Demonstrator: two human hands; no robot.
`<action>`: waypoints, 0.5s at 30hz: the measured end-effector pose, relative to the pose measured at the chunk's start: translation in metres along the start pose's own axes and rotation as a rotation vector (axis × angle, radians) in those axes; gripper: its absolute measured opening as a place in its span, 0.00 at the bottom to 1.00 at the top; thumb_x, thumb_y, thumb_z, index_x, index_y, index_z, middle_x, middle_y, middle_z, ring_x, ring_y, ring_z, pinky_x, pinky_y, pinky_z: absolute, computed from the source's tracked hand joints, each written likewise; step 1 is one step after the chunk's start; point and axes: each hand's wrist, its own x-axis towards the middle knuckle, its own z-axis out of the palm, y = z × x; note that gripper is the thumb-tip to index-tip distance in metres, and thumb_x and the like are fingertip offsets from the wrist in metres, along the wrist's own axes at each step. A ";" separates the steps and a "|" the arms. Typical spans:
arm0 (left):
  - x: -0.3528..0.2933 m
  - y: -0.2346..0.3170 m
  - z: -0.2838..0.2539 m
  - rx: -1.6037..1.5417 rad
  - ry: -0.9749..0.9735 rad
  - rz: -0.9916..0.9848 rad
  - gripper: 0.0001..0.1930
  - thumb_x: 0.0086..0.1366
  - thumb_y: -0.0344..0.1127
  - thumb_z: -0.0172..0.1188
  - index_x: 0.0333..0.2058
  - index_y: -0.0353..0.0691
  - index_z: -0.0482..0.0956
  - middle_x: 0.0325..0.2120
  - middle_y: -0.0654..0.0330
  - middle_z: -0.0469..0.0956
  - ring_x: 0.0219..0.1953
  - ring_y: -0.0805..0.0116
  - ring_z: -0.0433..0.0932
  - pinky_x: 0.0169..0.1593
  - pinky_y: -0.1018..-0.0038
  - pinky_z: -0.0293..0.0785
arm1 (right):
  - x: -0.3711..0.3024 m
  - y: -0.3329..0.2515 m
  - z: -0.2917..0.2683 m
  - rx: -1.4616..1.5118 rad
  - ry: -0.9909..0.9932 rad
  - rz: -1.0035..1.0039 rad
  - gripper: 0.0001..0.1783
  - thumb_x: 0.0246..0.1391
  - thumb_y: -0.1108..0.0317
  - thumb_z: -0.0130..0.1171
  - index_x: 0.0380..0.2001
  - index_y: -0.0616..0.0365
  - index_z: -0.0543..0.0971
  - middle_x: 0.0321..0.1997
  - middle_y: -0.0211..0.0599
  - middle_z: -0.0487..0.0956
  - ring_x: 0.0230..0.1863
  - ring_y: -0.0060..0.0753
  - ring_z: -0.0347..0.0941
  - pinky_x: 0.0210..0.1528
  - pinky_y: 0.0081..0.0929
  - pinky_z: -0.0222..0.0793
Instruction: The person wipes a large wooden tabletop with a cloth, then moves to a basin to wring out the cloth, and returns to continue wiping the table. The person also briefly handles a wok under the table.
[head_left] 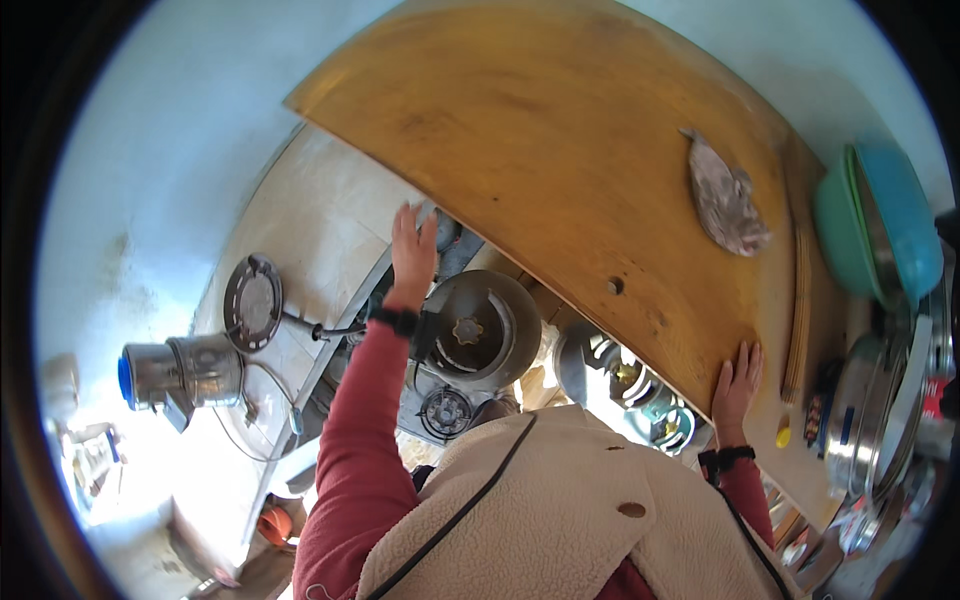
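A large wooden board [530,130] slants across the view in front of me. My right hand [738,390] lies on its near right part, fingers stretched out, holding nothing. My left hand [412,258] is raised beside the board's left near edge with its fingers extended; whether the fingertips touch the edge I cannot tell. Below and just right of the left hand stands a rounded gas cylinder [520,330]. A crumpled greyish cloth or bag [728,200] rests on the board's right half. Thin wooden sticks [797,320] lie along its right side.
On the tiled counter [320,200] at left are a round gas burner [253,302] and a shiny metal vessel [205,368]. A small burner [446,411] sits low beside the cylinder. Blue and green basins [905,215] and metal pans [860,410] stand at right.
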 end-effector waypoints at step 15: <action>-0.158 -0.083 -0.003 0.037 -0.339 -0.760 0.27 0.59 0.50 0.56 0.45 0.30 0.67 0.38 0.39 0.76 0.45 0.38 0.73 0.51 0.55 0.68 | 0.000 0.017 0.011 -0.037 0.001 -0.046 0.28 0.64 0.56 0.40 0.63 0.58 0.62 0.69 0.49 0.55 0.70 0.53 0.47 0.70 0.43 0.41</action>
